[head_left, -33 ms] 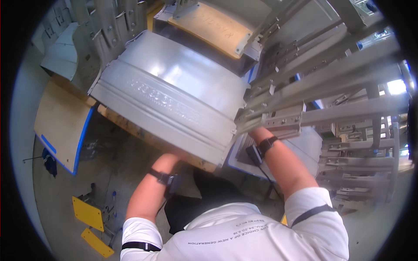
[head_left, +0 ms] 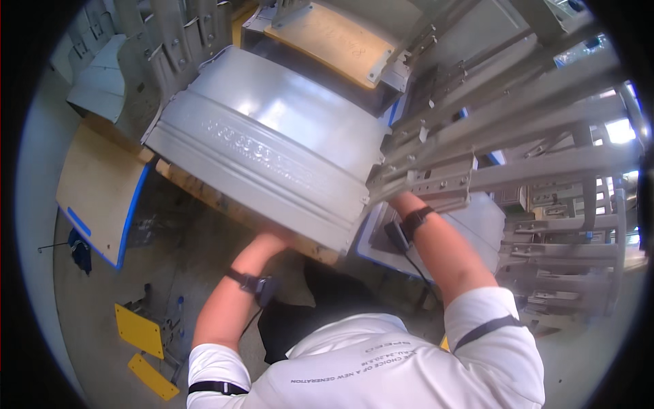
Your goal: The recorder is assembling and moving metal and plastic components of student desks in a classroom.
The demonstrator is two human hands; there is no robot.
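A wide, shiny grey metal panel [head_left: 286,123] with ridges and small embossed marks lies tilted before me. Along its near edge, underneath, runs a worn wooden board [head_left: 204,194]. My left hand [head_left: 274,240] reaches up to the board near its right end, and the fingers are hidden there. Beyond the panel's right corner, my right hand [head_left: 406,202] goes in behind a perforated grey bracket [head_left: 443,185]. Its fingers are covered too, so I cannot tell what it grips.
Grey metal bars [head_left: 518,143] stand closely along the right. At left is a blue-edged wooden board [head_left: 102,191], with yellow plates [head_left: 139,332] low down. A light wooden panel [head_left: 334,42] sits beyond the metal one. More grey brackets [head_left: 180,41] rise at upper left.
My left hand sits slightly higher and further right along the board's edge, and more of it shows. My right hand has shifted a little up and left. The metal panel has barely moved.
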